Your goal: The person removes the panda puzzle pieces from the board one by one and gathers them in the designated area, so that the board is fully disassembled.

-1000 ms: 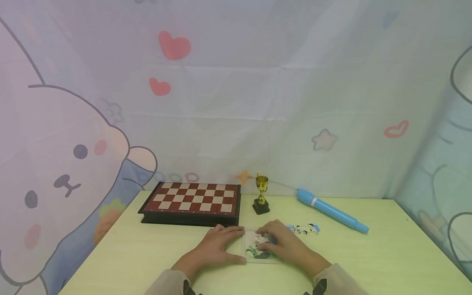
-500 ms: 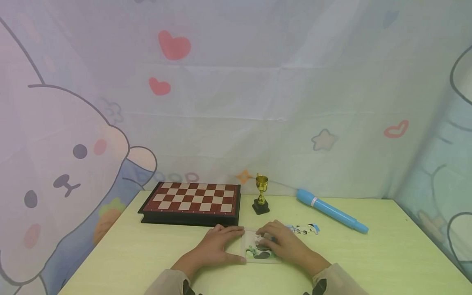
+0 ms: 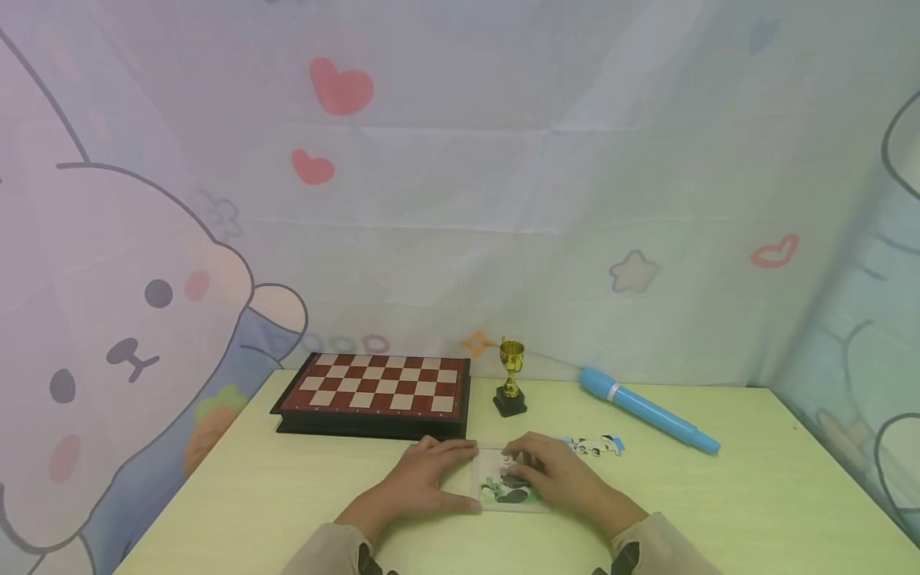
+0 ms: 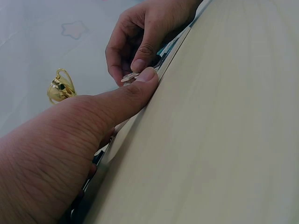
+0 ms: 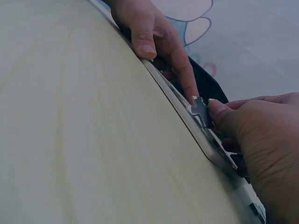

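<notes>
A small pale jigsaw puzzle board (image 3: 513, 509) lies flat before me, with green and black-and-white picture parts in it. At its left side rests my left hand (image 3: 424, 481), thumb and forefinger stretched apart, their tips at the near and far left corners. Over the board's right part, my right hand (image 3: 557, 475) pinches a jigsaw piece (image 5: 202, 112) between thumb and fingers. That piece stands tilted up from the board in the right wrist view, its dark face showing. More loose jigsaw pieces (image 3: 600, 446) lie just beyond the right hand.
A red-and-white chessboard box (image 3: 381, 387) stands at the back left of the table (image 3: 719, 511). Right of it is a small gold trophy cup (image 3: 511, 375). A big blue pen-shaped object (image 3: 647, 411) lies at the back right, before a printed cloth backdrop (image 3: 460, 263).
The right thumb and fingers have shifted slightly over the board, and the piece in their pinch has turned. The left hand stays where it was.
</notes>
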{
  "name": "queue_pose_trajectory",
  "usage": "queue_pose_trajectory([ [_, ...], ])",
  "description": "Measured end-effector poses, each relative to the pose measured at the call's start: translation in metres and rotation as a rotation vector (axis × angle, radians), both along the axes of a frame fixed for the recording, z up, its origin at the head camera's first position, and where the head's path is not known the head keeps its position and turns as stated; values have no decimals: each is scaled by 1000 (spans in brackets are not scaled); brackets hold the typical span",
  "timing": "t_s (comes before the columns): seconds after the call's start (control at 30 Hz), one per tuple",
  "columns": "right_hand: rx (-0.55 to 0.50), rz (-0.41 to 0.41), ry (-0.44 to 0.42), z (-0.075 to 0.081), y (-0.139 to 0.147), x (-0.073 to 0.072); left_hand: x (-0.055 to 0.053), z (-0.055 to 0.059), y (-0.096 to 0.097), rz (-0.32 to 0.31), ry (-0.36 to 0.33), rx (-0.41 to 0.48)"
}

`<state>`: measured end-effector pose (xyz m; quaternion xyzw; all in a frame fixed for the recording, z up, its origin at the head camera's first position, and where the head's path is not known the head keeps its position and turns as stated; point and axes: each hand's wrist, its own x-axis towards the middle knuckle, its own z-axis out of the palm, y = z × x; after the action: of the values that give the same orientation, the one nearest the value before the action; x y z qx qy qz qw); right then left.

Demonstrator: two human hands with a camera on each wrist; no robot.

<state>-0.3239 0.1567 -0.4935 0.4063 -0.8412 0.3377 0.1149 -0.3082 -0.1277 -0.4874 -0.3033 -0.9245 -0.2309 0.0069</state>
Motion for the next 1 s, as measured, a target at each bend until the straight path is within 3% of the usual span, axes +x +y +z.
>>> queue_pose_trajectory([
  [0.23, -48, -35, -118, 0, 1, 1, -1, -2, 0, -2, 7, -4],
  [0.5, -147, -27, -91, -1, 1, 1, -2, -2, -1, 1, 6, -6],
  [0.73, -176, -119, -101, 2, 8, 3, -2, -1, 0, -1, 7, -7],
  [1.0, -199, -168, -126, 3, 29, 3, -2, -1, 0, 0, -2, -2],
])
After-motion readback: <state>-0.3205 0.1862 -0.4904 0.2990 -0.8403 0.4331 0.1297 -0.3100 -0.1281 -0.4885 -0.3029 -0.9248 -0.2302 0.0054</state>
